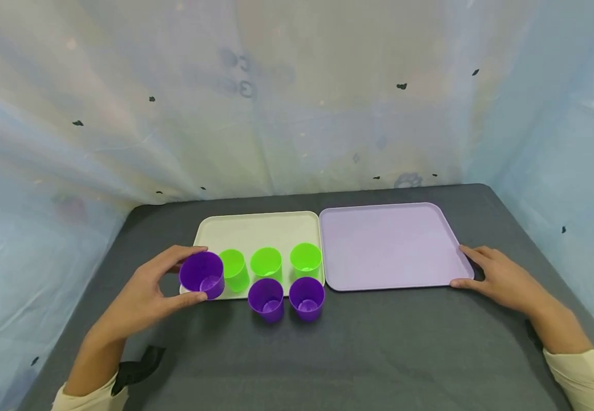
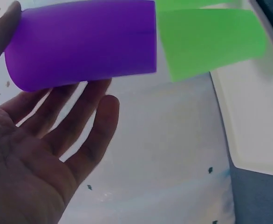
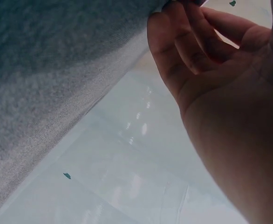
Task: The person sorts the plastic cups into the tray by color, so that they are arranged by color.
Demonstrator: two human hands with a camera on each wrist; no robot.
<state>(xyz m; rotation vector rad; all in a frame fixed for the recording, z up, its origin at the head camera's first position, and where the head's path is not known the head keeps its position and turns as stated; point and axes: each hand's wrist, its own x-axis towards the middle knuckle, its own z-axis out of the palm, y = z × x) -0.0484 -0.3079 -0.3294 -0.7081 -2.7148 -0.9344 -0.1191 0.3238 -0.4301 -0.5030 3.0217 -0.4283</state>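
Note:
My left hand (image 1: 145, 294) holds a purple cup (image 1: 201, 275) between thumb and fingers, over the front left corner of the cream tray (image 1: 255, 225). In the left wrist view the held cup (image 2: 85, 44) lies across the fingers, with a green cup (image 2: 211, 42) beyond it. Three green cups, left (image 1: 235, 274), middle (image 1: 266, 264) and right (image 1: 306, 261), stand in a row on that tray. Two more purple cups, one (image 1: 267, 302) beside the other (image 1: 307, 299), are at its front edge. My right hand (image 1: 504, 279) grips the front right corner of the lilac tray (image 1: 389, 245), fingers on its side.
Both trays lie side by side on a dark grey cloth-covered table (image 1: 368, 354). Pale printed sheeting (image 1: 297, 103) hangs behind the table and along both sides. A black strap (image 1: 140, 368) is at my left wrist.

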